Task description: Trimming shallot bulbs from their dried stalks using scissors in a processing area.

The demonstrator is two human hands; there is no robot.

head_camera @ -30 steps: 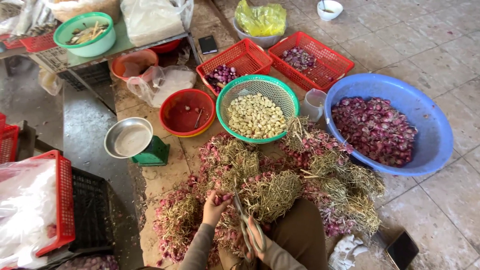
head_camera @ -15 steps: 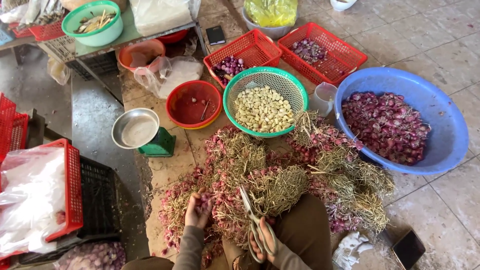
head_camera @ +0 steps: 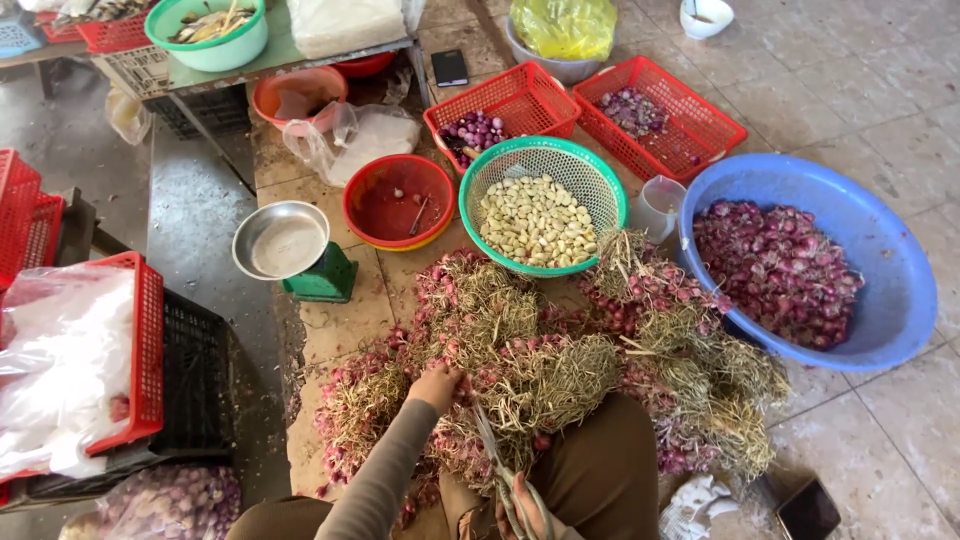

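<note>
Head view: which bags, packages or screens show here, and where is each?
Yellow plastic bag: top, in a grey bowl, crumpled.
Clear plastic bag: beside the red bowl, whitish.
Dark phone: flat on floor, top centre, screen off.
Second phone: bottom right, dark.
Clear bag: in left red crate.

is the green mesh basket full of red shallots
No, the green mesh basket holds pale peeled garlic cloves; the red shallots lie in the blue basin to its right.

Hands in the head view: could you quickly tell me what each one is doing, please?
Left hand: closed on a bunch of shallots.
Right hand: closed, holding scissors.
</note>
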